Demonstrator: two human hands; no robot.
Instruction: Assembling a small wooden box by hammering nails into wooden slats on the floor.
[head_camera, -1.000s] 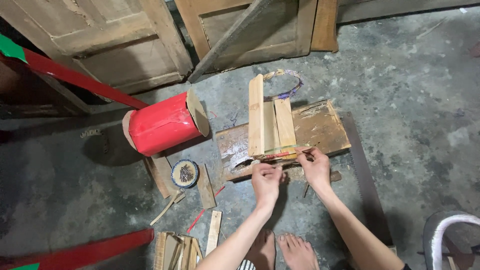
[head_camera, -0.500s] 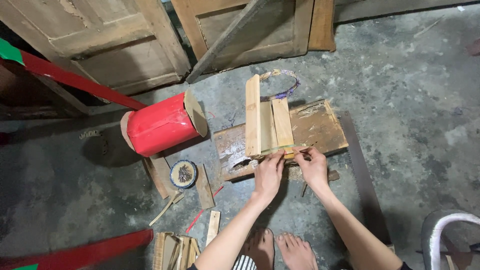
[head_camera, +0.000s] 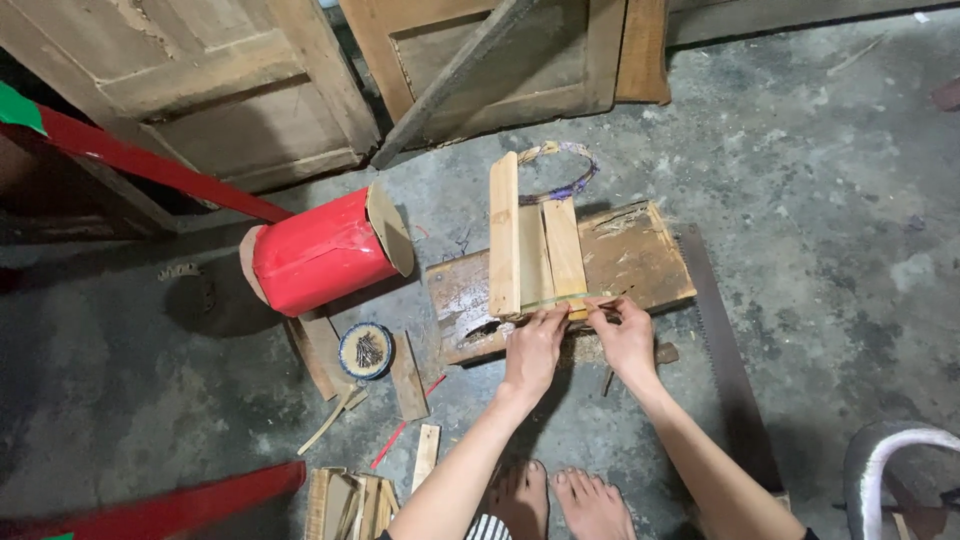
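Just beyond both hands (head_camera: 580, 345), wooden slats (head_camera: 532, 250) lie on a board (head_camera: 640, 260)

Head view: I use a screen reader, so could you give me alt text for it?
Both hands, left hand and right hand, pinch the near ends of pale wooden slats lying on a worn board on a concrete floor. A red drum, a round tin of nails and a handsaw lie nearby.
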